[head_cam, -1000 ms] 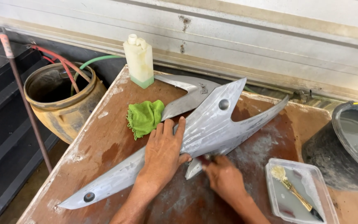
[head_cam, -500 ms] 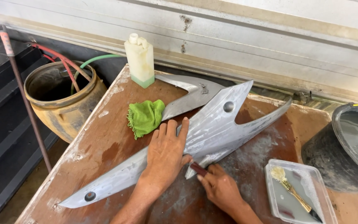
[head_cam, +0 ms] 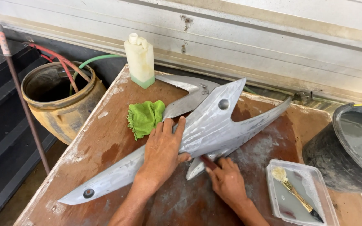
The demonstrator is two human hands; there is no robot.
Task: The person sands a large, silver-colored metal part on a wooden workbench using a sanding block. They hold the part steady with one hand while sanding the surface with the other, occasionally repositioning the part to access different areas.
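Observation:
A long grey pointed body panel (head_cam: 214, 121) lies across the brown wooden table (head_cam: 114, 142). My left hand (head_cam: 162, 151) presses flat on the panel's middle, fingers spread. My right hand (head_cam: 227, 180) grips a small dark red piece (head_cam: 208, 162) and holds it against the panel's lower edge. A second grey panel (head_cam: 187, 94) lies behind the first, partly hidden under it. A crumpled green cloth (head_cam: 144, 117) sits just left of my left hand's fingertips.
A cream plastic bottle (head_cam: 139, 60) stands at the table's far edge. A clear tray (head_cam: 298, 196) holding a brush (head_cam: 294, 190) lies at the right. A black tub of grey water (head_cam: 352, 146) stands further right. An ochre bucket (head_cam: 59, 100) with hoses sits to the left.
My right hand has slid the dark red piece back and forth along the panel's lower edge. The panel has shifted slightly under my left hand, which stays pressed on it.

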